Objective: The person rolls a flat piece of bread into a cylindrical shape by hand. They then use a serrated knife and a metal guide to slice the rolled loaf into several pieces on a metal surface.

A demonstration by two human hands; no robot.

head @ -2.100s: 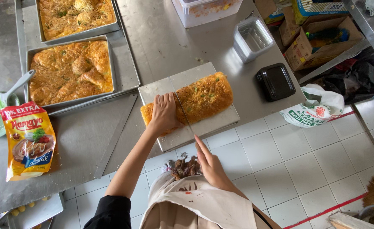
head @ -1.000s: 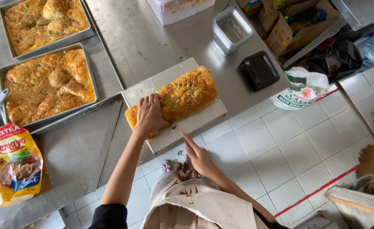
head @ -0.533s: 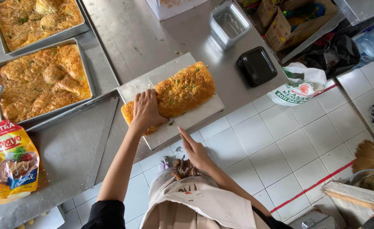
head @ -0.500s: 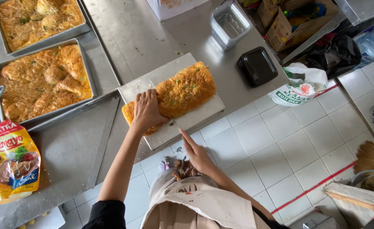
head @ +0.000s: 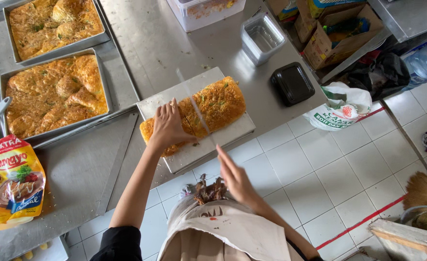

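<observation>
A long golden loaf (head: 218,104) flecked with green lies on a pale cutting board (head: 232,133) on the steel table. My left hand (head: 167,128) presses flat on the loaf's left part. My right hand (head: 235,179) is at the table's near edge, closed on the handle of a long thin knife (head: 194,106). The blurred blade runs across the loaf just right of my left fingers. An apron covers my front below.
Two steel trays of baked golden bread (head: 53,92) (head: 53,19) sit at the left. A red-and-yellow sauce pouch (head: 12,179) lies near left. A foil container (head: 262,36), black box (head: 293,83), clear tub (head: 206,9), printed bag (head: 341,108) and cardboard boxes (head: 339,29) are right.
The knife blade has shifted along its length across the loaf while my right hand moved slightly. My left hand stays pressed on the loaf. The view drifted a little.
</observation>
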